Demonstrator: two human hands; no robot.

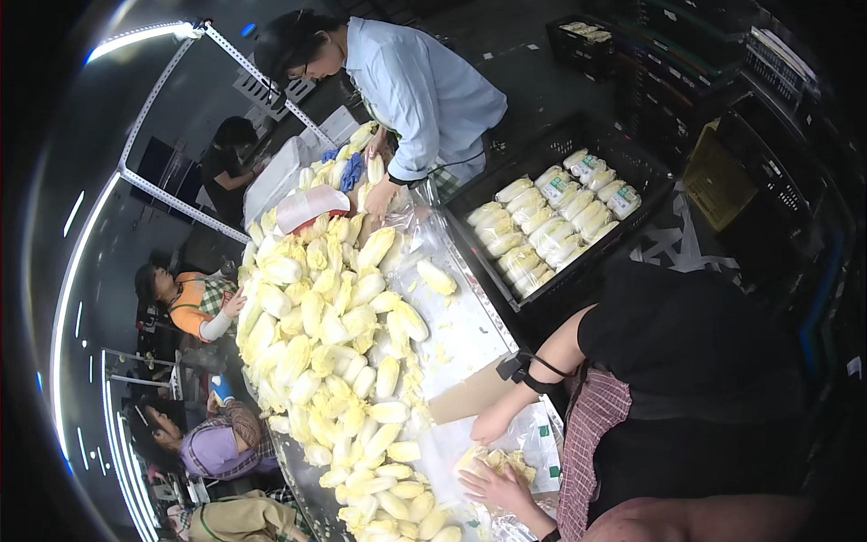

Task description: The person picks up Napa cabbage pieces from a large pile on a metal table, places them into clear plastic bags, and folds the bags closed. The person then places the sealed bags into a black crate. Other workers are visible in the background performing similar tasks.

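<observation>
My left hand [498, 484] lies with fingers spread over a small bundle of baby napa cabbages [518, 464], pressing on it. Just above it in the picture, my right hand [494, 423] is curled close to the bundle, its fingertips hidden. Clear plastic film or bags [542, 447] with green printed patches lie beneath and around the bundle on the work table. A large heap of loose yellow-white baby napa cabbages [325, 325] covers the table beyond my hands.
A black crate [501, 281] holds several rows of wrapped cabbages beside the table. A co-worker in a light blue shirt [420, 88] handles cabbages at one end. Several other people stand across the table. A red-edged scoop or basin [315, 206] rests on the heap. Dark crates [684, 74] are stacked behind.
</observation>
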